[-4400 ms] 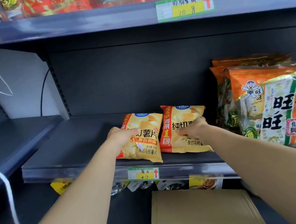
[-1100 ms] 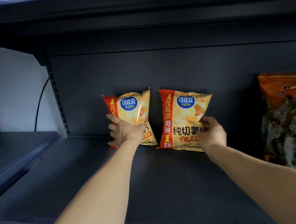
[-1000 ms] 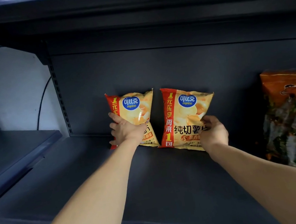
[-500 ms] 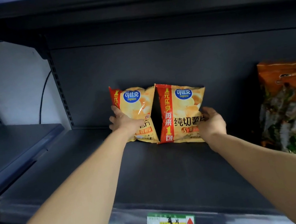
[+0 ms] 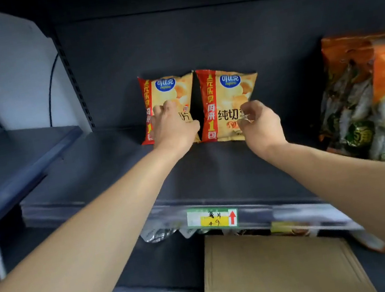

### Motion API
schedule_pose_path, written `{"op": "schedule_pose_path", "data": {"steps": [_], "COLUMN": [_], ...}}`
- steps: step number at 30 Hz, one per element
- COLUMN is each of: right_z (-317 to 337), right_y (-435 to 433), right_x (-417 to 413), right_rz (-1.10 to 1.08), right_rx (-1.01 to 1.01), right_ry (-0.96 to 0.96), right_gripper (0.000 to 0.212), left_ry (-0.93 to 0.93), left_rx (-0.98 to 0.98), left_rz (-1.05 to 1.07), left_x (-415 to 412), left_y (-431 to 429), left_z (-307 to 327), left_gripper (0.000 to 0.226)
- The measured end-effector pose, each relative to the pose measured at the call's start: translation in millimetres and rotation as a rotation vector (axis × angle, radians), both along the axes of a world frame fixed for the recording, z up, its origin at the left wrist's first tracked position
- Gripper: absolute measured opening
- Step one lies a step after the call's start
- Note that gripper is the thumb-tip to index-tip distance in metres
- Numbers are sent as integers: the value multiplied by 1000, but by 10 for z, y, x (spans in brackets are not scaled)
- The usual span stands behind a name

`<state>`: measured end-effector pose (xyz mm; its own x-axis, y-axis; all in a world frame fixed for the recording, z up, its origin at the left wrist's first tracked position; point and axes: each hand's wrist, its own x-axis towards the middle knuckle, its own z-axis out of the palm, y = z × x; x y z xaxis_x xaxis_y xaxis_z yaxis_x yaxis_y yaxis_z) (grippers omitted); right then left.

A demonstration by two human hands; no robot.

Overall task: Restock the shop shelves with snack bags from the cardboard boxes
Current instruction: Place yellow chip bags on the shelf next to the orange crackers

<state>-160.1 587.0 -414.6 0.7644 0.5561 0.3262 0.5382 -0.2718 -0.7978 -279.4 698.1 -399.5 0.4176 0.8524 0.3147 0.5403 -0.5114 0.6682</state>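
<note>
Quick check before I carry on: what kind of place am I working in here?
Most likely a small shop aisle. Dark metal shelving carries a handwritten price tag on its front rail, packaged snacks stand on it, such as the chip bags and orange rice cracker packs, and a cardboard box sits below.

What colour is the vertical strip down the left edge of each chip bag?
Red with yellow lettering, on both chip bags, seen in the head view.

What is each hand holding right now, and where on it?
Left hand rests on the lower front of the left chip bag; right hand pinches the lower right of the right chip bag.
</note>
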Motion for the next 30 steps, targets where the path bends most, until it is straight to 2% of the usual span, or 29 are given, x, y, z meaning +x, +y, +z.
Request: {"op": "schedule_pose_path", "data": {"steps": [8, 12, 14, 16, 19, 21, 23, 27, 30], "right_z": [-145, -330, -527, -820, -1334, -1625, -1833, -2105, -2350], "right_y": [-757, -1294, -1536, -1723, -1905, -1988, -2052, -2165, -2239], "right_x": [-422, -669, -776, -868, -918, -909, -864, -697, -568], "right_rz": [151, 378, 512, 592, 611, 609, 572, 500, 431], "right_rx": [-34, -80, -240, -498, -825, -988, -1074, -1183, -1246], "right_ry": [-146, -15, 75, 82, 79, 128, 155, 105, 158], "right_gripper": [21, 8, 7, 10, 16, 18, 24, 31, 31], "left_ry": [62, 223, 378, 521, 736, 849, 928, 1000, 998], "left_rx": [12, -22, -96, -201, -345, -528, -649, -693, -713], "left_rz": [-338, -460, -550, -621, -673, -694, -689, -603, -534], "left_x": [-389, -678, -775, -840, -852, -855, -860, -863, -824], "left_y": [-877, -1331, -1520, -1695, -1896, -1993, -2050, -2053, -2031], "left_z": [-109, -235, -439, -742, -1274, -1650, -1992, -2423, -2612], "left_gripper": [33, 20, 17, 19, 30, 35, 38, 43, 43]}}
